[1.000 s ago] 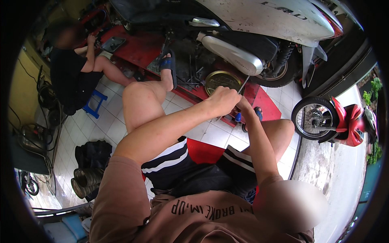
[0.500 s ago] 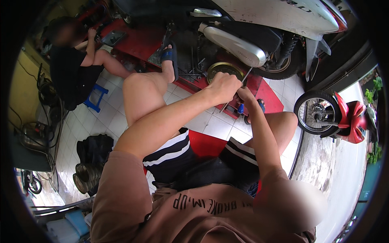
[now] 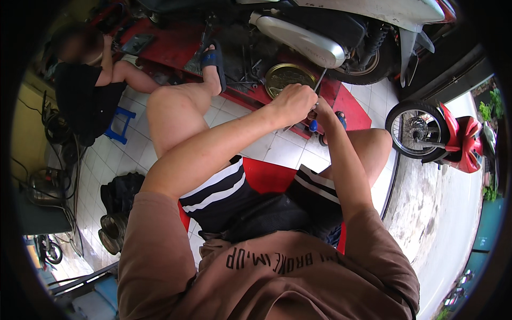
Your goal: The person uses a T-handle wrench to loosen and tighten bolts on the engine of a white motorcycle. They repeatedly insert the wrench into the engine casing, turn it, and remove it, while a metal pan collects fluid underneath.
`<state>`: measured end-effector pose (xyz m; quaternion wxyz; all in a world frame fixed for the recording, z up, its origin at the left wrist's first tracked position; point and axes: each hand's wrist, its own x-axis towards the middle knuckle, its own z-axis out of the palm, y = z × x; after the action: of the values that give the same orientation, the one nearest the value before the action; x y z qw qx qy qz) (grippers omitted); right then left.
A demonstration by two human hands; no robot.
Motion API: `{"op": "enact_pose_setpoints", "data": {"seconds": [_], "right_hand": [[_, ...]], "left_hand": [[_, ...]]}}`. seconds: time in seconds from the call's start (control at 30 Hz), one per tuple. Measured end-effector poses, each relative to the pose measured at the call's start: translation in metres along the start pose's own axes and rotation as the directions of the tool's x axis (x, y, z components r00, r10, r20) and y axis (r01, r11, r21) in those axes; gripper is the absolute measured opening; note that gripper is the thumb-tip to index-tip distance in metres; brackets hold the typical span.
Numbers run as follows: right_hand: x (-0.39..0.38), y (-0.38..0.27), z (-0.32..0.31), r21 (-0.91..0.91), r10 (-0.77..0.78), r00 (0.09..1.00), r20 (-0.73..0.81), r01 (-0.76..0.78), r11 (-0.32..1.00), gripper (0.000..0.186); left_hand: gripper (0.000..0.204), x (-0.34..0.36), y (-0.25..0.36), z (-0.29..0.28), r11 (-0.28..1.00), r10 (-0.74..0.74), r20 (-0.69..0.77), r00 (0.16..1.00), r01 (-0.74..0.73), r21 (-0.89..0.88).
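Right in the middle, a thin metal rod (image 3: 320,80) slants up out of the two hands, its upper end near the lower edge of the scooter's silver transmission cover (image 3: 304,42). The left hand (image 3: 295,101) is on it, knuckles up, fingers clenched around the rod. The right hand (image 3: 323,111) is tucked in close beside it, fingers bent inward; exactly what they grip is hidden, so I cannot tell. A small blue piece (image 3: 313,126) shows just below that right hand, and whether it is held cannot be told either.

Just behind the left hand, a round gold tray (image 3: 290,72) sits on the red platform (image 3: 349,101), with metal wrenches (image 3: 245,85) lying to its left. Above, the scooter's rear wheel (image 3: 386,66) and its black shock absorber (image 3: 375,44) stand to the right of the cover. The left foot, in a black-and-blue sandal (image 3: 212,66), is up at the platform, and the knees are spread over a red seat (image 3: 269,176).

Further left, a co-worker in a black shirt (image 3: 77,88) sits by a blue stool (image 3: 121,125), one arm raised. Away on the right, a red motorcycle (image 3: 464,141) points its spoked front wheel (image 3: 417,130) inward.
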<state>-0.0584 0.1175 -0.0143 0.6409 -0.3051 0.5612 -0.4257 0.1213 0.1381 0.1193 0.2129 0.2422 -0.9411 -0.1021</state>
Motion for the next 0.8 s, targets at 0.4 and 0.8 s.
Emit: {"op": "enact_pose_setpoints", "data": {"seconds": [0.4, 0.8], "right_hand": [[-0.003, -0.009, -0.009, -0.732, -0.326, 0.926, 0.192, 0.356, 0.581, 0.012], [-0.010, -0.012, -0.008, -0.538, -0.237, 0.962, 0.138, 0.274, 0.797, 0.010]], "left_hand": [[0.009, 0.006, 0.018, 0.014, 0.998, 0.037, 0.127, 0.991, -0.044, 0.049], [0.017, 0.003, 0.016, 0.026, 0.999, 0.002, 0.186, 0.983, -0.012, 0.048]]}}
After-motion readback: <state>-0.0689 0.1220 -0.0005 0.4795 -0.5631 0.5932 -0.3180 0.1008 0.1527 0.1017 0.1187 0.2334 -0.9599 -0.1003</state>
